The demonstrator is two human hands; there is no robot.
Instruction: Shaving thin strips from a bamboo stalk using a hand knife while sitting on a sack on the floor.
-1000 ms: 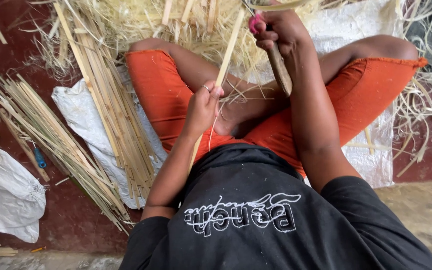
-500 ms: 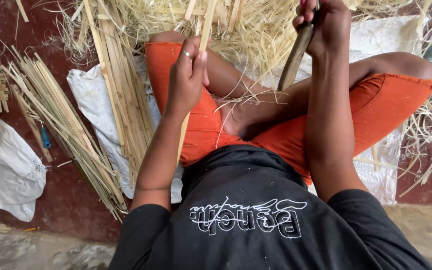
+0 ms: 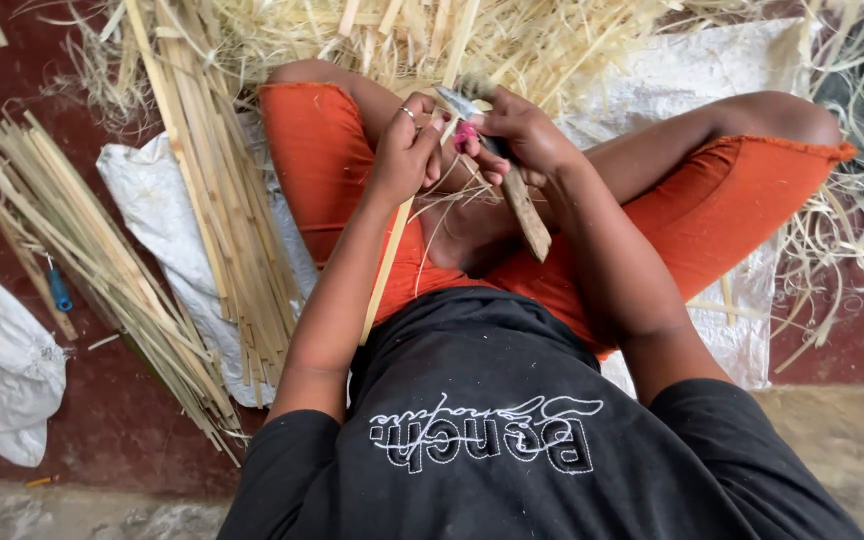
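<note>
I sit cross-legged on the floor in orange shorts. My left hand (image 3: 404,155) grips a long pale bamboo strip (image 3: 384,270) that runs from my waist up past my knee. My right hand (image 3: 514,132) is closed on a knife with a wooden handle (image 3: 525,212); its grey blade (image 3: 457,101) meets the strip just above my left hand. Both hands are close together over my lap. A ring sits on a left finger.
A bundle of split bamboo strips (image 3: 217,190) lies on a white sack (image 3: 157,215) at my left. More strips (image 3: 72,250) lie further left, by a blue tool (image 3: 59,290). Shavings (image 3: 512,40) pile ahead. Another white sack (image 3: 2,370) lies at the left edge.
My right hand with the knife has come down from high up to meet the left hand. The left hand has shifted along the strip, and the blade now touches the strip.
</note>
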